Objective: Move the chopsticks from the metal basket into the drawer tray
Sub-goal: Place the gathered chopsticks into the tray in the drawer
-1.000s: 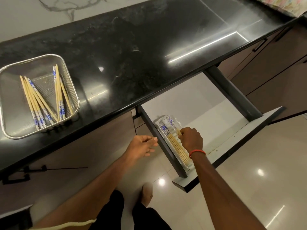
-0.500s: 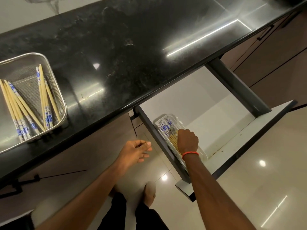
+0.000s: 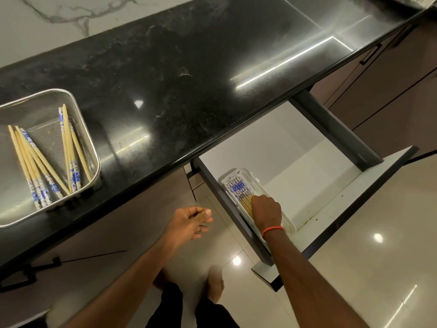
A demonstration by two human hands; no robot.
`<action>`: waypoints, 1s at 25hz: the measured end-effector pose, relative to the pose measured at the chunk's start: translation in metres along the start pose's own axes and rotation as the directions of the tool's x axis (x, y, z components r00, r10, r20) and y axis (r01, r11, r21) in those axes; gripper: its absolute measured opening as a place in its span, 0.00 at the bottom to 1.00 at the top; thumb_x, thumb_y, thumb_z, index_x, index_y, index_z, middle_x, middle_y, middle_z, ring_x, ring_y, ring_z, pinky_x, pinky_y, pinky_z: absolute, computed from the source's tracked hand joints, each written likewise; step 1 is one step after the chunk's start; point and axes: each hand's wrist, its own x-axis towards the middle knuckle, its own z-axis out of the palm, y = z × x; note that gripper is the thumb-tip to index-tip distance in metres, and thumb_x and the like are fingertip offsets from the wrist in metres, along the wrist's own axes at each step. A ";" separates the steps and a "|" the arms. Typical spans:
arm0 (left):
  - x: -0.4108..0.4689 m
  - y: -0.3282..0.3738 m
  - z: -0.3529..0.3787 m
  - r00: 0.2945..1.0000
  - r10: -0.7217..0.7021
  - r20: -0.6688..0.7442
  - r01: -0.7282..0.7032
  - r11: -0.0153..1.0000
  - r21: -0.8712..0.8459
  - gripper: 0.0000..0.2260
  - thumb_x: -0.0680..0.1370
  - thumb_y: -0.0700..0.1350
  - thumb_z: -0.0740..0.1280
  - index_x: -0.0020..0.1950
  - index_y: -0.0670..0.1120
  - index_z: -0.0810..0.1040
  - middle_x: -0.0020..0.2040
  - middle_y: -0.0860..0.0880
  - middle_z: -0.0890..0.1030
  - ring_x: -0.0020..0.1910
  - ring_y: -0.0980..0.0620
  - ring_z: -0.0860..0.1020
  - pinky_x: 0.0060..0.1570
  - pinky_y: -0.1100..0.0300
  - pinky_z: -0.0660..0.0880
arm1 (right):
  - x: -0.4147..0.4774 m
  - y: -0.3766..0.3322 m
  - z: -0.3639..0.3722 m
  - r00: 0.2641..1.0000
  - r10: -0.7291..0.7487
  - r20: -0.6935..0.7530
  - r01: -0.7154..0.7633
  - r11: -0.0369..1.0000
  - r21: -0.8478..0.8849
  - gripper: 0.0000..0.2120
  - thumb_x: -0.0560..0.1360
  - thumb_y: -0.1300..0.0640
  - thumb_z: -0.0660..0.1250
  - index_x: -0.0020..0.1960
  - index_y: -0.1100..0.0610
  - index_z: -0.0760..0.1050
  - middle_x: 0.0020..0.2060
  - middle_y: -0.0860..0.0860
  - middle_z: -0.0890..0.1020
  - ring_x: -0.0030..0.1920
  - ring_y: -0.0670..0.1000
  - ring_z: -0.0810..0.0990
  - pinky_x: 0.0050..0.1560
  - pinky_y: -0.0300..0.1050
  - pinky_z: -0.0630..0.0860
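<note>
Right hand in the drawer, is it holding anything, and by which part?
The right hand curls over the plain wooden ends of the chopsticks in the tray; an actual grip cannot be told.

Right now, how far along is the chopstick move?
Partly done: a row of chopsticks already lies in the drawer tray. In hand: the right hand curls over that row, apparently settling it; the left hand hangs open, holding nothing. Left: two loose bundles wait in the metal basket on the counter.
</note>
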 end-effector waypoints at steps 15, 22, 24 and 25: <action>-0.069 0.033 -0.029 0.984 0.141 -0.105 -0.140 0.990 0.016 0.08 0.80 0.52 0.69 0.53 0.50 0.83 0.48 0.52 0.88 0.47 0.51 0.87 0.45 0.57 0.81 | -0.052 -0.007 -0.056 0.981 0.031 -0.189 0.078 0.838 0.541 0.12 0.79 0.50 0.68 0.55 0.56 0.83 0.51 0.54 0.86 0.48 0.55 0.85 0.51 0.50 0.83; -0.100 0.052 -0.054 0.963 0.185 -0.196 -0.198 0.979 -0.046 0.08 0.81 0.52 0.68 0.55 0.49 0.82 0.47 0.52 0.88 0.45 0.51 0.87 0.42 0.59 0.80 | -0.068 -0.060 -0.112 0.930 -0.061 -0.364 0.282 0.753 0.595 0.06 0.78 0.53 0.70 0.48 0.54 0.84 0.43 0.50 0.86 0.44 0.52 0.84 0.47 0.45 0.81; -0.107 0.054 -0.063 0.958 0.179 -0.226 -0.204 0.974 -0.093 0.10 0.81 0.51 0.67 0.56 0.47 0.82 0.48 0.51 0.87 0.45 0.50 0.86 0.43 0.58 0.79 | -0.070 -0.078 -0.125 0.915 -0.112 -0.387 0.341 0.726 0.597 0.07 0.78 0.52 0.70 0.50 0.55 0.84 0.44 0.51 0.87 0.44 0.51 0.84 0.50 0.48 0.83; -0.111 0.054 -0.068 0.953 0.183 -0.241 -0.215 0.970 -0.113 0.10 0.81 0.51 0.67 0.57 0.47 0.82 0.49 0.50 0.87 0.45 0.50 0.86 0.43 0.58 0.79 | -0.071 -0.088 -0.131 0.906 -0.134 -0.402 0.370 0.712 0.596 0.08 0.78 0.52 0.70 0.51 0.56 0.84 0.44 0.52 0.87 0.44 0.51 0.84 0.50 0.48 0.83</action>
